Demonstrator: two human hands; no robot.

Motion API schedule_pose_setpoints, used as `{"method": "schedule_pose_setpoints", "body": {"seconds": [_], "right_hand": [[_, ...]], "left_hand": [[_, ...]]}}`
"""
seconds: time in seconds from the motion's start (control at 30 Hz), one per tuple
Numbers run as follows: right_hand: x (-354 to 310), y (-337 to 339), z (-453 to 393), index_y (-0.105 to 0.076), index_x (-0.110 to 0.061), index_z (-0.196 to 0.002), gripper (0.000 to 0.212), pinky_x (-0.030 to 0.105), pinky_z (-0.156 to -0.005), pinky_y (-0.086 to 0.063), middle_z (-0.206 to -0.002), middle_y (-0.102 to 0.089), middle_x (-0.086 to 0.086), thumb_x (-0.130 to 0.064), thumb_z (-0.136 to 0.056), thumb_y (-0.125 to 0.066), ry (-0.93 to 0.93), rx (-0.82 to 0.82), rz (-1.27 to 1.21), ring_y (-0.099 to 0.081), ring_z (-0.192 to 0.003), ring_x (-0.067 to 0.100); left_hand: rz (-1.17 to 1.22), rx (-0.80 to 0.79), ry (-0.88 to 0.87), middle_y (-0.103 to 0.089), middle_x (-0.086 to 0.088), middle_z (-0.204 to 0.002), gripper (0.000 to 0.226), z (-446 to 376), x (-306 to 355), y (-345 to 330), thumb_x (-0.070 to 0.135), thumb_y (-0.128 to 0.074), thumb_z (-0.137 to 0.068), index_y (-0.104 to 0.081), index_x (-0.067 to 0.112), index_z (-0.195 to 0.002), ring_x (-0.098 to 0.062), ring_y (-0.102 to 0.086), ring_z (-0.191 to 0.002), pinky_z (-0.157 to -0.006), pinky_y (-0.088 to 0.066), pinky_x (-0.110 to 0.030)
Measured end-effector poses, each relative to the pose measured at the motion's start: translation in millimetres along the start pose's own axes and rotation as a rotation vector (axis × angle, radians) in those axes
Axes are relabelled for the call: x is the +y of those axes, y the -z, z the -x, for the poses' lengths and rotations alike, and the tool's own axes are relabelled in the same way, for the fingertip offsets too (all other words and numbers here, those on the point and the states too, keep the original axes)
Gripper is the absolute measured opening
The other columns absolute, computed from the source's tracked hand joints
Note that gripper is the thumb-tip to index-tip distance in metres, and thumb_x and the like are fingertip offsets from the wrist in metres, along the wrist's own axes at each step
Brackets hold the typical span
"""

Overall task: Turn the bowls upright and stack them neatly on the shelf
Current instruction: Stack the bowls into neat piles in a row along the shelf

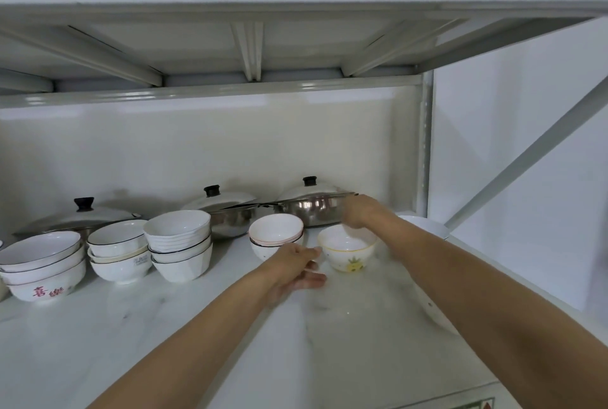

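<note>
Shelf (pixel 164 326): hands beside pineapple bowl (pixel 348 252)

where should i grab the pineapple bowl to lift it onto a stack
Pinch the pineapple bowl by its rim, from above on the near-left side. It stands upright and alone, mouth open, and the right hand already reaches over its far-right edge.

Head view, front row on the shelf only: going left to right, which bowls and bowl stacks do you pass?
Stack with red characters on its bottom bowl → black-rimmed stack → tall white stack → pink-rimmed stack → single pineapple bowl, upright, with the right hand at its far rim and the left hand beside it.
</note>
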State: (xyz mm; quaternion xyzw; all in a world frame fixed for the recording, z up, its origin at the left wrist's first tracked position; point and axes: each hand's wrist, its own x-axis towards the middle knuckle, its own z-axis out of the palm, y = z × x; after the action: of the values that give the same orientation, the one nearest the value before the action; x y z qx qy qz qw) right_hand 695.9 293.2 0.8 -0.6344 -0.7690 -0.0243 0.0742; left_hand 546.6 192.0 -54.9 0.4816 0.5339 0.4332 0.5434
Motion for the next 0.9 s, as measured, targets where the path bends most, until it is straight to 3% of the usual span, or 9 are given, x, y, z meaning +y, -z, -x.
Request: {"method": "schedule_pose_setpoints", "body": {"seconds": [0.13,0.23,0.33,0.4,0.5,0.6,0.73,0.8,0.9], "right_hand": [[10,5,23,-0.039,-0.014,-0.142,0.042,0.031,-0.066,-0.046,-0.140,-0.048,0.009,-0.021,-0.100,-0.040,-0.012,-0.170,-0.006,-0.056,-0.120,0.029],[11,3,24,-0.038,-0.012,-0.140,0.042,0.033,-0.056,-0.053,-0.132,-0.050,0.013,-0.012,-0.098,-0.038,-0.052,-0.199,-0.110,-0.068,-0.080,0.032],[11,0,17,-0.049,-0.006,-0.119,0.028,0.036,-0.045,-0.054,-0.101,-0.056,0.017,-0.003,-0.094,-0.038,-0.077,-0.178,-0.256,-0.062,-0.052,0.030],[8,1,14,-0.052,-0.004,-0.100,0.013,0.038,-0.049,-0.057,-0.079,-0.056,0.013,-0.005,-0.093,-0.041,-0.087,-0.103,-0.343,-0.064,-0.052,0.032],[-1,8,9,-0.054,-0.007,-0.087,0.017,0.040,-0.063,-0.061,-0.070,-0.059,0.009,-0.016,-0.091,-0.041,-0.078,0.066,-0.437,-0.066,-0.057,0.032],[-16,16,2,-0.059,-0.005,-0.090,0.023,0.040,-0.070,-0.061,-0.080,-0.064,0.010,-0.022,-0.090,-0.042,-0.070,0.143,-0.589,-0.066,-0.067,0.031],[-45,25,-5,-0.056,-0.008,-0.089,0.018,0.030,-0.063,-0.052,-0.083,-0.062,0.010,-0.017,-0.091,-0.040,-0.064,0.183,-0.716,-0.060,-0.070,0.029],[-59,23,-8,-0.056,-0.002,-0.095,0.020,0.029,-0.053,-0.051,-0.072,-0.063,0.012,-0.012,-0.093,-0.038,-0.055,0.152,-0.795,-0.061,-0.057,0.027],[-75,15,-12,-0.052,0.008,-0.109,0.024,0.026,-0.058,-0.054,-0.061,-0.067,0.012,-0.005,-0.094,-0.040,-0.018,0.077,-0.829,-0.066,-0.063,0.029]], "left_hand": [[0.016,-0.006,0.037,-0.050,-0.011,-0.097,0.029,-9,-2,-28,0.019,-0.058,-0.094,-0.050,0.000,-0.113,-0.027,-0.067,-0.070,-0.072,-0.060,-0.036],[0.037,0.074,0.010,-0.060,-0.015,-0.097,0.037,-16,-5,-38,0.017,-0.058,-0.093,-0.047,-0.004,-0.122,-0.021,-0.066,-0.068,-0.066,-0.059,-0.031],[0.067,0.171,-0.056,-0.060,-0.014,-0.083,0.032,-21,-7,-35,0.010,-0.057,-0.091,-0.051,-0.009,-0.117,-0.020,-0.061,-0.065,-0.060,-0.058,-0.027],[0.070,0.208,-0.117,-0.058,-0.012,-0.078,0.023,-19,-5,-31,0.008,-0.057,-0.091,-0.055,-0.007,-0.108,-0.019,-0.057,-0.061,-0.061,-0.058,-0.027],[0.106,0.266,-0.237,-0.057,-0.014,-0.078,0.014,-12,4,-23,0.011,-0.058,-0.092,-0.055,-0.002,-0.098,-0.019,-0.053,-0.061,-0.067,-0.057,-0.029],[0.157,0.380,-0.329,-0.062,-0.010,-0.076,0.027,-10,14,-8,0.018,-0.062,-0.091,-0.051,-0.001,-0.106,-0.023,-0.057,-0.064,-0.087,-0.055,-0.043],[0.147,0.502,-0.438,-0.067,-0.012,-0.086,0.020,-5,27,21,0.017,-0.061,-0.090,-0.059,-0.002,-0.098,-0.024,-0.065,-0.074,-0.082,-0.057,-0.036],[0.164,0.553,-0.442,-0.062,-0.008,-0.081,0.016,-3,30,34,0.015,-0.060,-0.092,-0.058,-0.001,-0.096,-0.022,-0.061,-0.073,-0.084,-0.055,-0.038],[0.188,0.561,-0.431,-0.055,-0.005,-0.080,0.009,0,30,50,0.011,-0.058,-0.093,-0.052,0.006,-0.089,-0.016,-0.055,-0.071,-0.083,-0.054,-0.033]]}}
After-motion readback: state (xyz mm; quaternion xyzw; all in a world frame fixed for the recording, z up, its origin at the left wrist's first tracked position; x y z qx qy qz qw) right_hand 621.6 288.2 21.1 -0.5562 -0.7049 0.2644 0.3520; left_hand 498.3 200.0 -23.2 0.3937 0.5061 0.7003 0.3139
